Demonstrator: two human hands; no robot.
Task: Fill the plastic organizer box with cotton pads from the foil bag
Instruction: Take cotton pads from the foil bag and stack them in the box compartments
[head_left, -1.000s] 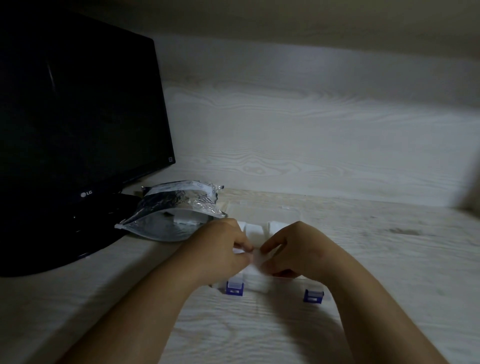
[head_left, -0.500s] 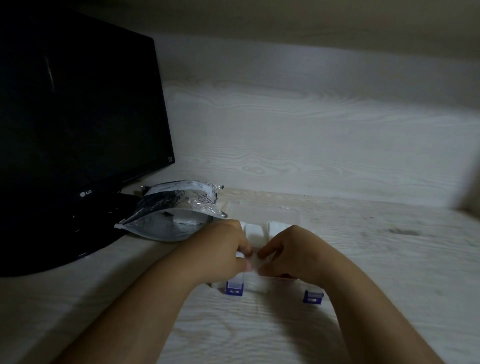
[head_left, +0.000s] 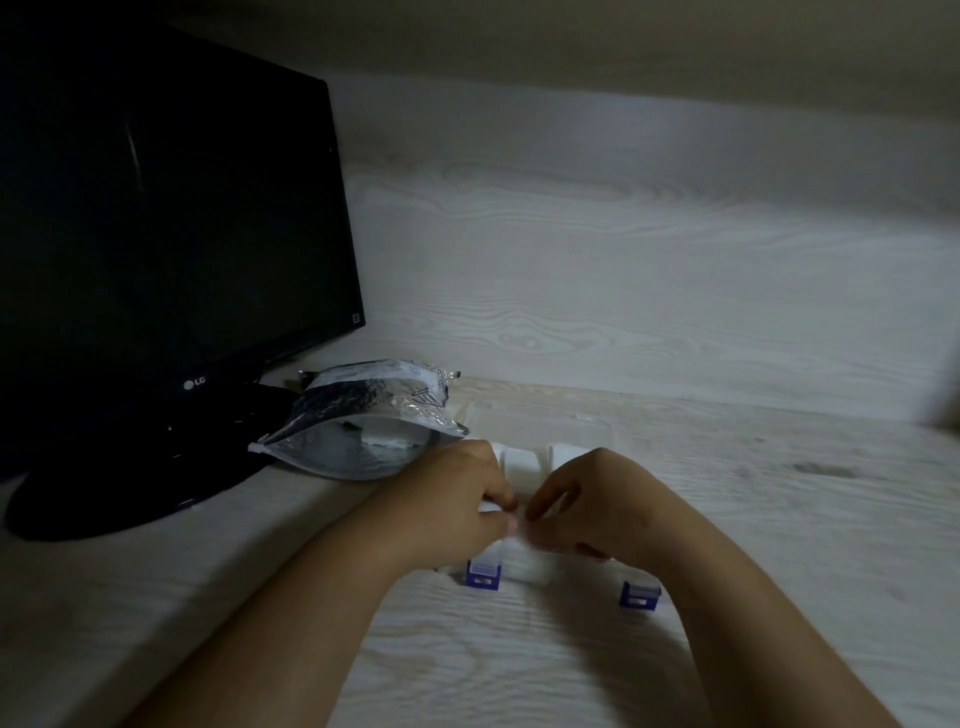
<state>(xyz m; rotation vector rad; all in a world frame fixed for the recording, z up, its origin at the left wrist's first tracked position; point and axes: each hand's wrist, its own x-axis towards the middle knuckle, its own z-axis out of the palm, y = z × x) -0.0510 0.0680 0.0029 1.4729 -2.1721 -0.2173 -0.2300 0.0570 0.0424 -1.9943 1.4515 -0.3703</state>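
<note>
Pale wood-grain laminate makes up the worktop and the upright panel behind it, all in dim light. Near the middle sits the clear plastic organizer box, with two blue latches on its front wall facing the person. Its transparent lid is folded back flat on the worktop behind. Both hands hover over the box and hide most of it. The left hand and the right hand meet fingertip to fingertip above the box's middle. The fingers of each are curled, thumb and forefinger closed on a single white cotton pad — they pinch it between them, just over the front compartments. Behind the knuckles, white stacks of pads stand in the rear compartments. How full the front ones are cannot be told, since the hands cover them. The foil bag lies on its side just to the left of the box, near the left hand but apart from it, with more white pads showing inside. A black LG monitor stands at the far left — the bag's left end overlaps its base in this view.
</note>
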